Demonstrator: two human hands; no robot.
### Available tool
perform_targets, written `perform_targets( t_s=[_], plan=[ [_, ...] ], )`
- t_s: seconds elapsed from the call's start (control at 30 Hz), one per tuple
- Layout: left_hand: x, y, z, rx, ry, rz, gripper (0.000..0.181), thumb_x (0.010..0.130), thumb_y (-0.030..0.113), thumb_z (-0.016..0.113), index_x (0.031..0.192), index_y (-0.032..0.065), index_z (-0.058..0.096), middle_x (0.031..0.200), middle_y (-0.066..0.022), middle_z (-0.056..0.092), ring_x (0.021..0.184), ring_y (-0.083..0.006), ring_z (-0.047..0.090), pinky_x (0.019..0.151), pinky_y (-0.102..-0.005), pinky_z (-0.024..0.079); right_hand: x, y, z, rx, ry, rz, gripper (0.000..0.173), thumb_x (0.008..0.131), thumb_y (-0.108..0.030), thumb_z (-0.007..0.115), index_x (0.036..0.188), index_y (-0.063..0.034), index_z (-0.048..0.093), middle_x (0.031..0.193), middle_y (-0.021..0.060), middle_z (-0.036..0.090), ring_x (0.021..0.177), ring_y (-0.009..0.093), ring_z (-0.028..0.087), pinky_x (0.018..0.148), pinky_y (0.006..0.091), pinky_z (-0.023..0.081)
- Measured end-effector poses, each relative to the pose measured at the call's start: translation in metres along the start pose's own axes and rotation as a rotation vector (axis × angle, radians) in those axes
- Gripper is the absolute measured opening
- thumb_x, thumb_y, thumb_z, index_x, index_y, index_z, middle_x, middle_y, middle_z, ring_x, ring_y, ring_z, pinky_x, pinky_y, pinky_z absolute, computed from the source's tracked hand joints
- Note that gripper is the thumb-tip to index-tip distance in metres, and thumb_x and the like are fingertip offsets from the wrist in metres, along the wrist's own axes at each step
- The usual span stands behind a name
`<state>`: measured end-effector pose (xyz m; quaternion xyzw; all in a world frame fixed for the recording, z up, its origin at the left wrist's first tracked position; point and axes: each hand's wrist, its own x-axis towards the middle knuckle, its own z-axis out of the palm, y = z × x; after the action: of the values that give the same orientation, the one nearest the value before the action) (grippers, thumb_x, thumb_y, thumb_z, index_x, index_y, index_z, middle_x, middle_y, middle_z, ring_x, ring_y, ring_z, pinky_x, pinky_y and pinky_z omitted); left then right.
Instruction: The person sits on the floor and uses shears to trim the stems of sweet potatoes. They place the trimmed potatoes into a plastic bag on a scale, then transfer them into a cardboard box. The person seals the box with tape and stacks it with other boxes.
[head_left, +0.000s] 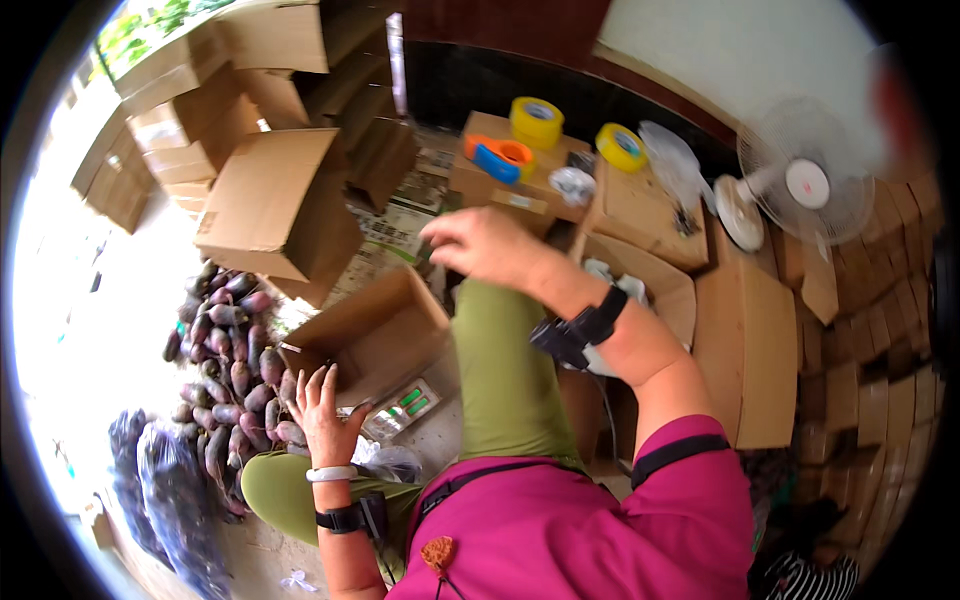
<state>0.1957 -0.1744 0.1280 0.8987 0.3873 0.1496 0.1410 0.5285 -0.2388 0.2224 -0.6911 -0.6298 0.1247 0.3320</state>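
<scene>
My left hand (328, 416) is held open with its fingers spread. It hovers at the near left corner of an open cardboard box (382, 337), beside a heap of purple-skinned root vegetables (232, 360), and I see nothing in it. The box's visible interior holds no vegetables. Just below it lies a digital scale (401, 411) with green displays. Above my right knee, my right hand (476, 240) is slightly blurred, with bent fingers apart and nothing visible between them. It is nearest to the box's far right corner, and I cannot tell whether it touches my knee.
Large cardboard cartons (262, 199) stand ahead on the left. An orange-and-blue tape dispenser (499, 157) and yellow tape rolls (537, 120) sit on boxes ahead. An electric fan (806, 180) stands right, near stacked cartons (885, 397). Filled plastic bags (176, 495) lie at left.
</scene>
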Motion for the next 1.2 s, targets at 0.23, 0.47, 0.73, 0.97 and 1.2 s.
perform_targets(
  t_s=[0.23,0.47,0.73,0.97,1.2],
  plan=[
    [0.006,0.005,0.027,0.144,-0.102,-0.066,0.072,0.062,0.021,0.080,0.128,0.0150,0.051,0.117,-0.0061,0.055,0.120,-0.0279,0.045,0.106,-0.0611,0.015,-0.150,0.125,-0.094,-0.117,0.289,0.620,0.025,0.080,-0.017,0.068,0.099,-0.0022,0.064,0.086,0.0120,0.067,0.079,0.020,0.064,0.072,0.0321,0.050],
    [0.014,-0.024,0.050,0.203,-0.030,-0.069,0.018,0.076,0.017,0.068,0.093,0.0109,0.063,0.090,-0.0070,0.059,0.091,-0.0280,0.056,0.086,-0.0456,0.040,-0.295,0.157,-0.031,-0.360,0.159,0.874,0.047,0.063,-0.027,0.082,0.099,-0.0069,0.059,0.100,0.0099,0.063,0.097,0.028,0.058,0.082,0.0381,0.046],
    [0.027,-0.028,0.059,0.217,-0.011,-0.079,0.013,0.079,0.022,0.064,0.085,0.0103,0.061,0.088,-0.0074,0.059,0.088,-0.0296,0.056,0.078,-0.0441,0.042,-0.321,0.177,0.006,-0.487,0.150,0.980,0.035,0.065,-0.027,0.078,0.094,-0.0141,0.063,0.096,0.0057,0.063,0.100,0.027,0.057,0.082,0.0391,0.045],
    [0.025,-0.011,0.048,0.188,0.086,-0.043,0.025,0.082,0.019,0.064,0.106,0.0130,0.063,0.104,-0.0069,0.060,0.100,-0.0285,0.057,0.092,-0.0431,0.039,-0.348,0.246,-0.006,-0.282,0.381,0.823,0.009,0.079,-0.011,0.059,0.080,-0.0107,0.068,0.076,0.0127,0.066,0.073,0.029,0.062,0.066,0.0410,0.049],
    [0.044,0.087,-0.012,-0.750,0.178,-0.011,0.025,0.088,0.002,0.058,0.113,0.0004,0.059,0.107,-0.0086,0.059,0.099,-0.0182,0.056,0.090,-0.0298,0.044,-0.305,0.225,-0.087,0.557,0.468,1.146,0.012,0.086,-0.009,0.052,0.082,-0.0034,0.062,0.073,0.0083,0.065,0.063,0.018,0.061,0.056,0.0307,0.048]
  ],
)
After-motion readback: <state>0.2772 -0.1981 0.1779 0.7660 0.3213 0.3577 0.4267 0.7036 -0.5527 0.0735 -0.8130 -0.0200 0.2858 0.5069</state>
